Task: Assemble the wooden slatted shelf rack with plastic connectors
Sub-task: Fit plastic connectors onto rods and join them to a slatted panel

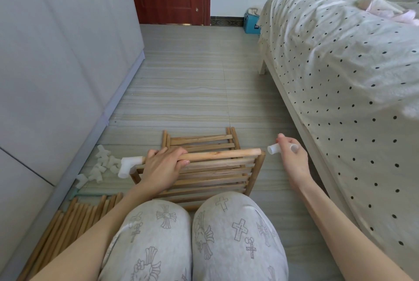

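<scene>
The left hand [164, 162] grips a dowel [217, 155] held level above the slatted panels [204, 178] on the floor [181, 90]; a white connector [129, 165] caps the dowel's left end. Just off its bare right end, apart from it, the right hand [292, 156] pinches a second connector [274, 148] (mouth toward the dowel). Spare connectors [102, 164] and dowels [74, 217] lie by the floor's left edge.

You have almost nothing to read here. The blue box [251, 22] on the floor at the far end, just beside the bed's corner, carries a small dark label, but its print is too blurred to make out. No other words, brands or numbers are legible.
</scene>
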A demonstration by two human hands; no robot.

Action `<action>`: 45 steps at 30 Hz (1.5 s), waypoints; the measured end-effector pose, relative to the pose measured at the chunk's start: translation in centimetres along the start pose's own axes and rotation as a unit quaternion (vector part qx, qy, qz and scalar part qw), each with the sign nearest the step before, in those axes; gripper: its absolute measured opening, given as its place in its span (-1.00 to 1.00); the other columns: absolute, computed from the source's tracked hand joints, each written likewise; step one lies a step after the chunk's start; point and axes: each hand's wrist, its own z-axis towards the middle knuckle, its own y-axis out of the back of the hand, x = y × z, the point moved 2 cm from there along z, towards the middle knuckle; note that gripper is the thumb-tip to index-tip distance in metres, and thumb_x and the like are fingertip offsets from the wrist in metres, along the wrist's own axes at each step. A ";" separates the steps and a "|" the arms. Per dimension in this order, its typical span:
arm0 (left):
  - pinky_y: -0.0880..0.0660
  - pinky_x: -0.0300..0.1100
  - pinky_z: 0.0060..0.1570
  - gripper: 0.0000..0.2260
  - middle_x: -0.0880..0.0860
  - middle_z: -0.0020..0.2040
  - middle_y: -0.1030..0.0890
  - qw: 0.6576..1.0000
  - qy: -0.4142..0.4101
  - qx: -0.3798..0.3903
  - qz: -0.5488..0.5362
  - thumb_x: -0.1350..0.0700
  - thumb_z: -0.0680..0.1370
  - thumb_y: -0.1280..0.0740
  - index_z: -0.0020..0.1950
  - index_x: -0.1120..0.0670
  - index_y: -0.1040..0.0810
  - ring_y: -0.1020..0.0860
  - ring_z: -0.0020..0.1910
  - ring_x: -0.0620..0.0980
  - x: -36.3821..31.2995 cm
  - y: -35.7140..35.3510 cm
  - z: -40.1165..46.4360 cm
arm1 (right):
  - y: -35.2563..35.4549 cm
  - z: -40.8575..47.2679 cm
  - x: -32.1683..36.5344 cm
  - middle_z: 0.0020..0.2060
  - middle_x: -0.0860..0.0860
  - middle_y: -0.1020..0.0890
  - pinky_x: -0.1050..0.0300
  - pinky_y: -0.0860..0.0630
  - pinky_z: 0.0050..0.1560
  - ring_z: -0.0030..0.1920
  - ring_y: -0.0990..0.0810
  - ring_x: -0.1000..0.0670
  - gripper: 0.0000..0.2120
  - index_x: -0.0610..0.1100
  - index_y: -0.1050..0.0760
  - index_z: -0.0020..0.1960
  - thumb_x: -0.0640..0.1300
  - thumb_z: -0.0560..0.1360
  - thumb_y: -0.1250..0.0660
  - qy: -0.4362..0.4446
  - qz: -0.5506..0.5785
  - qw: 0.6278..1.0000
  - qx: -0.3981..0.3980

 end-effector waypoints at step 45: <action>-0.41 -0.08 0.03 -0.84 0.05 -0.03 -0.53 0.926 0.161 -0.027 -0.340 0.12 0.61 -0.20 0.16 0.01 -0.49 -0.46 0.02 0.06 5.7 2.7 -1.9 | -7.4 -3.0 8.0 -0.24 0.15 -0.49 0.38 -0.40 -0.17 -0.21 -0.46 0.20 -0.82 0.06 -0.49 0.01 0.13 0.52 -0.25 0.193 -0.080 0.930 0.303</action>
